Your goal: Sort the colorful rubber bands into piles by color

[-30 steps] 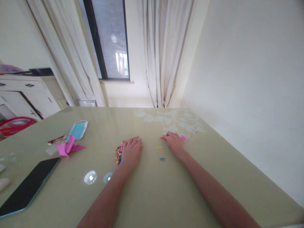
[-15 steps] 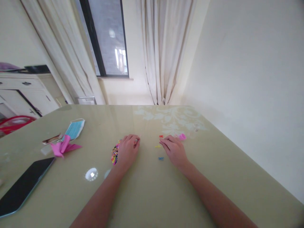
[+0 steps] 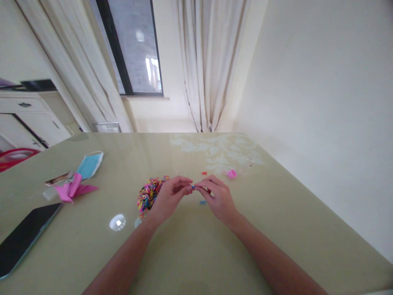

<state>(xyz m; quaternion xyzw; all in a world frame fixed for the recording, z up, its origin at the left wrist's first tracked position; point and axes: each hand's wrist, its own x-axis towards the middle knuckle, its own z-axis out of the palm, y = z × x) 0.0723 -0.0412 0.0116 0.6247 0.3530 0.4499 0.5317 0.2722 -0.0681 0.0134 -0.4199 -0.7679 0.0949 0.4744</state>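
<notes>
My left hand [image 3: 171,197] and my right hand [image 3: 219,200] meet fingertip to fingertip over the table. Both are closed in a pinch on a tiny blue rubber band [image 3: 193,187], mostly hidden by the fingers. Left of my left hand lies a heap of multicoloured rubber bands [image 3: 149,194], partly covered by that hand. A small red bundle of bands [image 3: 204,173] rests beyond my fingertips. Nearer to me, a small blue bundle [image 3: 203,202] lies just below my right fingers. A little pink cup-like piece [image 3: 232,174] sits past my right hand.
On the left are a blue face mask [image 3: 90,164], a pink folded paper shape [image 3: 73,189] and a dark-screened phone [image 3: 26,235]. A shiny round white spot [image 3: 117,222] shows on the glossy table [image 3: 184,254]. A wall borders the right side.
My left hand has come off the heap and moved right, uncovering more bands. My right hand has shifted slightly left, and the two now pinch the blue band together. The view has shifted slightly.
</notes>
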